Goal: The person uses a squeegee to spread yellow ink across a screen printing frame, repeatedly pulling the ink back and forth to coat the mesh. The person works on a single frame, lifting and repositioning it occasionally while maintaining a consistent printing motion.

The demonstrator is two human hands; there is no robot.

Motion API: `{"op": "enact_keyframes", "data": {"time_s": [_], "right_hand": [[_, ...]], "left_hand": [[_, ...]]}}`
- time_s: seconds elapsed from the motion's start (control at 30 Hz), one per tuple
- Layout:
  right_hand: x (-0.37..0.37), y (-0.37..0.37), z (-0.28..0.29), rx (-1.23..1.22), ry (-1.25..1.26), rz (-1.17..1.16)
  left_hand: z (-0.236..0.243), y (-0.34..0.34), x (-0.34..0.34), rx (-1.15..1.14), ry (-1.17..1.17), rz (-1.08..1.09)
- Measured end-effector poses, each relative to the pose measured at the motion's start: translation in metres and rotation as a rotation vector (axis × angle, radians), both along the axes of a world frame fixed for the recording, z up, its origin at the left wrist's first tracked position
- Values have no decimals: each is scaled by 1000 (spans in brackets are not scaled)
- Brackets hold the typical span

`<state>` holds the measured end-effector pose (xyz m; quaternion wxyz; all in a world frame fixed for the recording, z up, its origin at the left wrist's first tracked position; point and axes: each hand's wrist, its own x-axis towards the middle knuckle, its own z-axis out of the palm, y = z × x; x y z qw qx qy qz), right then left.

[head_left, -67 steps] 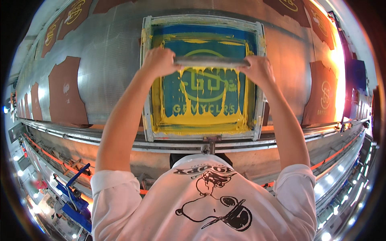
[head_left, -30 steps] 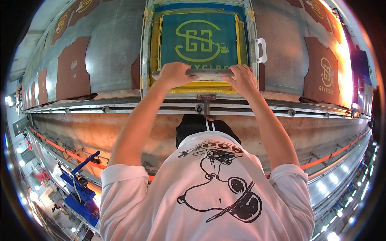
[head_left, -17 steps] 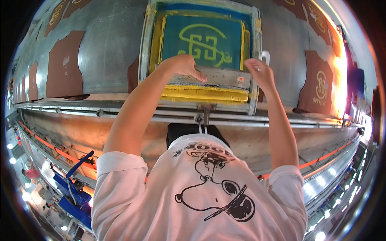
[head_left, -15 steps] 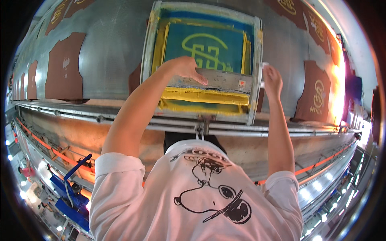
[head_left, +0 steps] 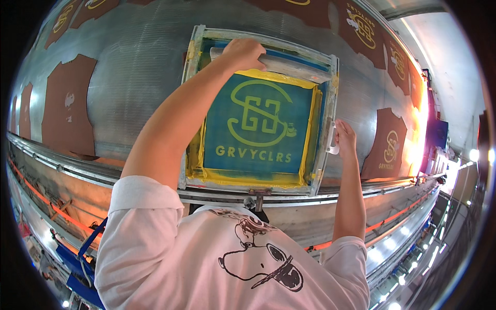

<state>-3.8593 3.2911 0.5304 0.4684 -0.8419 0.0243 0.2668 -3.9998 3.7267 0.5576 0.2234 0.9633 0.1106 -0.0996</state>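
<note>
A screen-printing frame (head_left: 335, 85) lies flat on the long table in front of me. Its blue-green mesh (head_left: 214, 134) carries a yellow-green emblem with lettering below, edged by yellow ink. At the far end of the mesh, my left hand (head_left: 245, 53) is closed over the top of a grey squeegee (head_left: 297, 68). A band of yellow ink (head_left: 289, 81) lies along the squeegee's near edge. My right hand (head_left: 345, 136) is wrapped round a white handle (head_left: 333, 150) on the frame's right side; its fingers partly hide the handle.
Brown fabric pieces (head_left: 67, 106) lie along the metal table (head_left: 134, 88), several printed with a yellow emblem, such as the piece (head_left: 388, 147) to the right. A metal rail (head_left: 227, 198) runs along the near edge. Bright orange light glows at the far right.
My left hand has pushed the squeegee from the near part of the mesh to its far end, uncovering the whole emblem. My right hand stays on the handle. The view has shifted slightly.
</note>
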Motion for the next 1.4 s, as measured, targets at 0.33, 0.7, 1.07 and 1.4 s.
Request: {"op": "enact_keyframes", "data": {"time_s": [0.33, 0.7, 1.07, 1.4], "right_hand": [[0, 5, 32, 121, -27, 36], [24, -13, 10, 97, -514, 83], [-181, 213, 82, 506, -386, -22], [-417, 490, 46, 184, -668, 137]], "left_hand": [[16, -79, -111, -282, -10, 85], [2, -244, -325, -87, -451, 71], [7, -48, -490, -19, -462, 296], [12, 197, -685, 78, -344, 495]]}}
